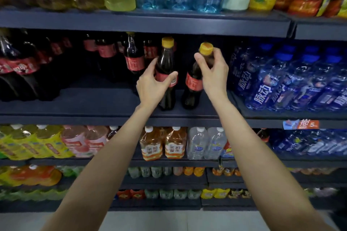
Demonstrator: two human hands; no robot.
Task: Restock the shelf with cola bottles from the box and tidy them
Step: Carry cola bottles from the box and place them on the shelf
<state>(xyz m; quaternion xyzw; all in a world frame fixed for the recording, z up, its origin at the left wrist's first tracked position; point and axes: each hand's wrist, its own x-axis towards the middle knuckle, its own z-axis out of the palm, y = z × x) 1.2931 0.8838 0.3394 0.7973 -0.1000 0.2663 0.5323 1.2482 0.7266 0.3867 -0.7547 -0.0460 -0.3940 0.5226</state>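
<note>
Both arms reach up to the dark middle shelf (112,99), where 2 yellow-capped cola bottles stand side by side near its front edge. The left hand (153,85) wraps the left bottle (166,65) at its red label, thumb across the front. The right hand (213,73) pinches the right bottle (194,84) at the neck; it seems slightly tilted.

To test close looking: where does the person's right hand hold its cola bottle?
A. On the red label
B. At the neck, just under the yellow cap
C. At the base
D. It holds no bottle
B: the right hand has its grip curled round the neck of the right cola bottle, just under the yellow cap.
</note>
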